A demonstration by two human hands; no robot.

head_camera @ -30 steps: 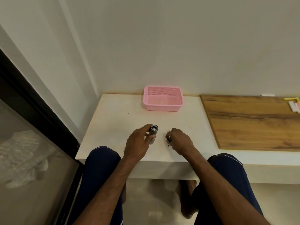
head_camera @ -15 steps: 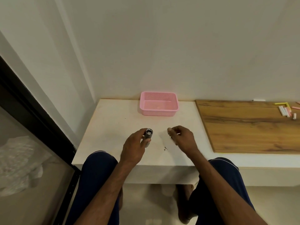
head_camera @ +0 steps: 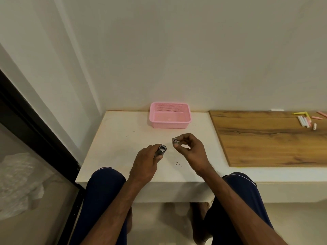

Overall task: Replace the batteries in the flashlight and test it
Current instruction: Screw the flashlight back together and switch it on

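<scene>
Left hand (head_camera: 144, 160) grips flashlight (head_camera: 160, 150) over table (head_camera: 120, 138), open end up. Right hand (head_camera: 192, 149) pinches small cap (head_camera: 175, 141) just beside it. Pink basket (head_camera: 169, 115) behind. No legible writing.

The flashlight (head_camera: 162, 149) is mostly buried in the left hand (head_camera: 145, 161). That grey bit (head_camera: 175, 141) pinched by the right hand (head_camera: 192, 150)? Too small to tell. The wooden board (head_camera: 265, 142) at 3 o'clock runs off the edge.

I can read no text, label, brand or number from here: the flashlight (head_camera: 160, 151), its loose cap (head_camera: 176, 141), the pink basket (head_camera: 169, 125) and the counter (head_camera: 123, 135) show nothing legible.
</scene>
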